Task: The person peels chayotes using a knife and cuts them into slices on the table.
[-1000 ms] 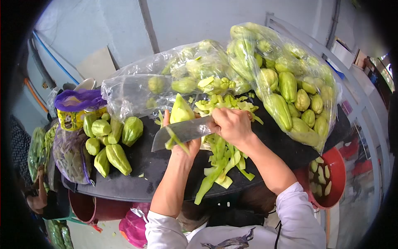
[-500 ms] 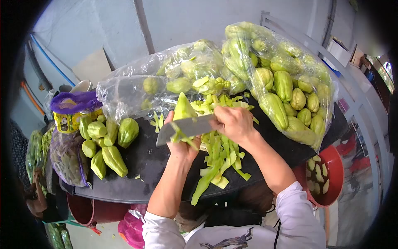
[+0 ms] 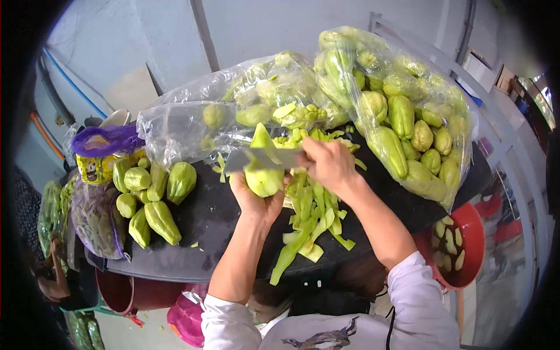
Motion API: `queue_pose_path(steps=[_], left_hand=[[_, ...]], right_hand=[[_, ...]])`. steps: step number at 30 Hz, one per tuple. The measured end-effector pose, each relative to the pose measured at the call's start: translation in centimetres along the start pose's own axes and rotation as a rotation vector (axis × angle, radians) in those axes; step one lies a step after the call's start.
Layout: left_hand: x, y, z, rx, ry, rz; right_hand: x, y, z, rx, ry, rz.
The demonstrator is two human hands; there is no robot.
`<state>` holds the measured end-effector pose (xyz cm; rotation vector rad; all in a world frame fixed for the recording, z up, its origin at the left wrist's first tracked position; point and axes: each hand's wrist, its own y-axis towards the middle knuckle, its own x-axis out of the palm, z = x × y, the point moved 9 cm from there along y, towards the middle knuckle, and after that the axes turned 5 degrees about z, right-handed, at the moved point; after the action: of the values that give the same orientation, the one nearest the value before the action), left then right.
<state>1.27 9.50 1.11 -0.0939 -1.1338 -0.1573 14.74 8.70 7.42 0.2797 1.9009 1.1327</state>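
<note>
Raised since the earlier frame: broad grey metal knife (image 3: 286,157), gripped by right hand (image 3: 331,165), across pale-green tapered chayote (image 3: 265,181) clasped in left hand (image 3: 252,201).

In our grip we see a pale green chayote (image 3: 264,182) and a grey knife (image 3: 287,157). Just right of the grip, peels (image 3: 306,216) run from lime to lighter green over our black table (image 3: 198,248). Left of it come yellow-green chayotes (image 3: 161,223), then a purple net (image 3: 112,146) by a yellow tub (image 3: 93,170) patterned in black and white. Beyond the grip, our wall (image 3: 262,26) is pale blue-grey. Far right of it, our bucket (image 3: 473,248) is red; nearer us than the grip, our white shirt (image 3: 364,331) bears a dark print.
</note>
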Motion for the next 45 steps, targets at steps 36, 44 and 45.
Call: queue_pose_path(steps=[36,44,45], left_hand=[[-0.6,0.8,0.7,-0.003,-0.076,0.031],[-0.8,0.5,0.3,0.017,0.030,0.032],[-0.4,0.2,0.3,0.014,0.030,0.033]], right_hand=[[0.0,-0.8,-3.2,-0.140,0.002,0.063],[-0.1,-0.8,-3.7,-0.172,-0.063,0.094],[0.1,-0.8,-2.8,-0.127,-0.036,0.069]])
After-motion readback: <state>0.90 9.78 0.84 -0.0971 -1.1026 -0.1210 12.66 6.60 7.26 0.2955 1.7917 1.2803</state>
